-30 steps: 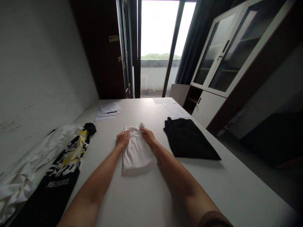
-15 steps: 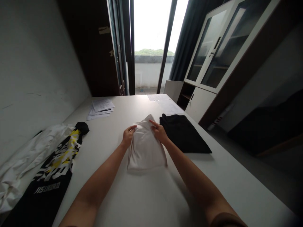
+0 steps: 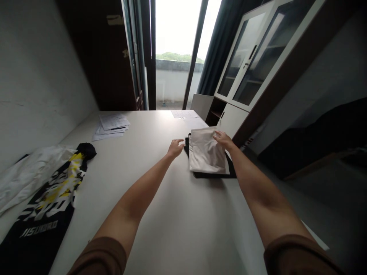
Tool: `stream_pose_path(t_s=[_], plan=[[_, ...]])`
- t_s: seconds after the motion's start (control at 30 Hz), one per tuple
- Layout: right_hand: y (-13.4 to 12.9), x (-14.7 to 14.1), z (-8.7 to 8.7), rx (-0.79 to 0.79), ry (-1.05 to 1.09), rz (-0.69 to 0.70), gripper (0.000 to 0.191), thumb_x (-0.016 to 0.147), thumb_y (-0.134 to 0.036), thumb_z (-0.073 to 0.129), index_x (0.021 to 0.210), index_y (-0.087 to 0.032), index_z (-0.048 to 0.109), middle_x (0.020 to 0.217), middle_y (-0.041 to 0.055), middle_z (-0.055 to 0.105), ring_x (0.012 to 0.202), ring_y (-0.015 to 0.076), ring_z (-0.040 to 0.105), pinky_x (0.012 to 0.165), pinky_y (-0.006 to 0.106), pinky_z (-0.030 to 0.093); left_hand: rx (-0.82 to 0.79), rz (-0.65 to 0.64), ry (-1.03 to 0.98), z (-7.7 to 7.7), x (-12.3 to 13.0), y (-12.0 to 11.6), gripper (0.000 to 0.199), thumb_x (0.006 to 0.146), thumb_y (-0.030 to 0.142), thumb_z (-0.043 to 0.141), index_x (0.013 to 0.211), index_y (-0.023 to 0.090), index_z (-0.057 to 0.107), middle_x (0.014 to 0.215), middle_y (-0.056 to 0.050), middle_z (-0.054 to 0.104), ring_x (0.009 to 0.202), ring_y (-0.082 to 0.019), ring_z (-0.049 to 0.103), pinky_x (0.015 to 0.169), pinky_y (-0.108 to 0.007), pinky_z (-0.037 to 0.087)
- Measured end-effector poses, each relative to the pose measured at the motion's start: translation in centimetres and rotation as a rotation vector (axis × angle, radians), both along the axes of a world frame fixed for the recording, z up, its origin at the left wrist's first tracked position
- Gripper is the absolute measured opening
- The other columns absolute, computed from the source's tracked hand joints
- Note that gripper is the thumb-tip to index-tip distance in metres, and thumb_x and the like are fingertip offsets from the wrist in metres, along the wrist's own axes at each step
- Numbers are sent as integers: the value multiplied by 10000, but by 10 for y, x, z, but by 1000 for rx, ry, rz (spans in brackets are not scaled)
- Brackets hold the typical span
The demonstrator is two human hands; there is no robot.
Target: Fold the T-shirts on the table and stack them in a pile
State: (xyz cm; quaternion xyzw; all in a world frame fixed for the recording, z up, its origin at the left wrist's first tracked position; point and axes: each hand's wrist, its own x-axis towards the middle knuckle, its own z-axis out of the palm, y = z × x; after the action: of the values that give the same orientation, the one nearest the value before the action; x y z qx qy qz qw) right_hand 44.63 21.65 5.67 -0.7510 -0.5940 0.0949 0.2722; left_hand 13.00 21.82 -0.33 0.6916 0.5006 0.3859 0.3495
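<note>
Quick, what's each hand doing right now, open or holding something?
Left hand: open, beside the folded white garment.
Right hand: touching that garment's upper right; grip can't be told.

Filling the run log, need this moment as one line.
right hand: on folded white cloth garment | left hand: off it, open | white garment: over folded black cloth garment

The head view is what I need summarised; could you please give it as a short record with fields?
Left hand: fingers parted, beside the folded off-white cloth garment, apparently not touching
Right hand: on that garment's upper right
Off-white garment: over a folded black cloth, covering most
White table, near left: crumpled white cloth; black garment with yellow and white print
Table, far left: white paper sheets
</note>
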Motion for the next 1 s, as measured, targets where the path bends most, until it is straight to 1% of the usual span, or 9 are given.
stream_pose_path(t_s=[0.1, 0.2, 0.37, 0.43, 0.53, 0.63, 0.73, 0.83, 1.0], plan=[[-4, 10, -35, -109, -168, -127, 559, 937, -400, 593, 1424, -125, 604, 1553, 208, 433, 1416, 351, 437, 1175, 452, 349, -29, -16, 90, -36, -26, -26, 283, 876, 193, 627, 1124, 177, 763, 1292, -123, 647, 1160, -239, 627, 1091, -372, 454], [-12, -20, -61, -59, -244, -61, 522, 981, -432, 523, 1413, -151, 610, 1555, 186, 425, 1427, 338, 413, 1169, 444, 349, 66, -53, 184, -57, -53, -49, 255, 872, 145, 595, 1036, 211, 779, 1271, -84, 660, 1209, -234, 596, 1129, -366, 421], [-45, -108, -82, 81, -299, 186, 492, 992, -508, 516, 1361, -207, 640, 1526, 142, 483, 1386, 334, 442, 1143, 464, 368, 258, -168, 328, -64, -83, -72, 254, 921, 182, 566, 1067, 242, 765, 1286, -65, 665, 1227, -248, 568, 1109, -392, 439], [-62, -125, -86, 88, -318, 240, 472, 977, -505, 545, 1342, -224, 652, 1522, 132, 490, 1367, 336, 455, 1138, 470, 367, 283, -177, 340, -63, -91, -81, 261, 927, 178, 564, 1089, 250, 757, 1290, -63, 664, 1219, -247, 571, 1100, -396, 447], [-83, -110, -88, 80, -317, 132, 431, 998, -423, 499, 1326, -193, 657, 1446, 148, 551, 1308, 320, 498, 1127, 447, 374, 283, -158, 338, -61, -100, -92, 252, 932, 177, 566, 1081, 256, 754, 1271, -62, 670, 1198, -246, 577, 1093, -400, 450], [-95, -65, -83, 58, -338, -145, 442, 1016, -375, 430, 1335, -151, 640, 1323, 192, 605, 1254, 326, 533, 1076, 443, 413, 283, -150, 351, -58, -101, -97, 248, 926, 170, 570, 1074, 253, 751, 1243, -65, 674, 1173, -247, 579, 1075, -398, 457], [-102, -28, -78, -93, -315, -336, 466, 1007, -445, 434, 1305, -159, 649, 1238, 213, 634, 1192, 347, 581, 978, 460, 475, 305, -145, 381, -57, -99, -98, 249, 920, 164, 571, 1075, 249, 747, 1222, -68, 674, 1155, -248, 578, 1066, -400, 457], [-100, -15, -76, -257, -256, -356, 542, 988, -559, 439, 1306, -173, 648, 1186, 215, 669, 1127, 355, 635, 923, 468, 500, 320, -140, 406, -58, -98, -98, 256, 913, 153, 572, 1079, 249, 742, 1218, -68, 670, 1152, -245, 574, 1067, -399, 452], [-83, -23, -75, -326, -175, -330, 635, 959, -640, 455, 1401, -204, 594, 1258, 210, 669, 1178, 362, 635, 948, 463, 494, 333, -146, 426, -58, -98, -99, 255, 914, 142, 568, 1085, 238, 732, 1231, -64, 665, 1161, -237, 567, 1070, -384, 449]])
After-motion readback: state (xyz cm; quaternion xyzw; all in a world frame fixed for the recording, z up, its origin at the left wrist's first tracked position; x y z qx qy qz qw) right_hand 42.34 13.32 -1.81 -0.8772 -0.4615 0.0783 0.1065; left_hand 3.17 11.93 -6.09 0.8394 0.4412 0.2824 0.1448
